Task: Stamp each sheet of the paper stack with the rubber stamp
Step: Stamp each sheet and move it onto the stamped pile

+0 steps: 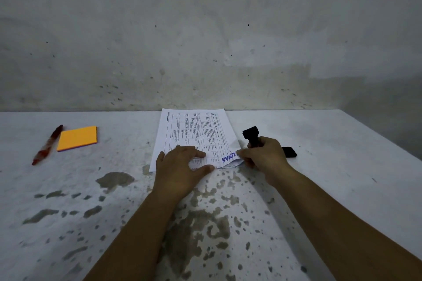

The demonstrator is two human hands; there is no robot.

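Fingers of your left hand (pixel 180 164) lie flat on the stack (pixel 194 136) to pin it, while your right hand (pixel 262 155) grips the stamp (pixel 251 135) and pinches the stamped corner for turning.

One head-worn, wide-angle view, aimed forward and down over a table.

The scene is seen from above the near edge of the white, stained table (pixel 319 189), with both forearms entering from the bottom of the frame. The paper stack (pixel 194 134) is framed at centre, against the far wall (pixel 205 29), which fills the upper half. The left hand (pixel 180 166) and right hand (pixel 262 155) are seen at close range. No second view is provided.
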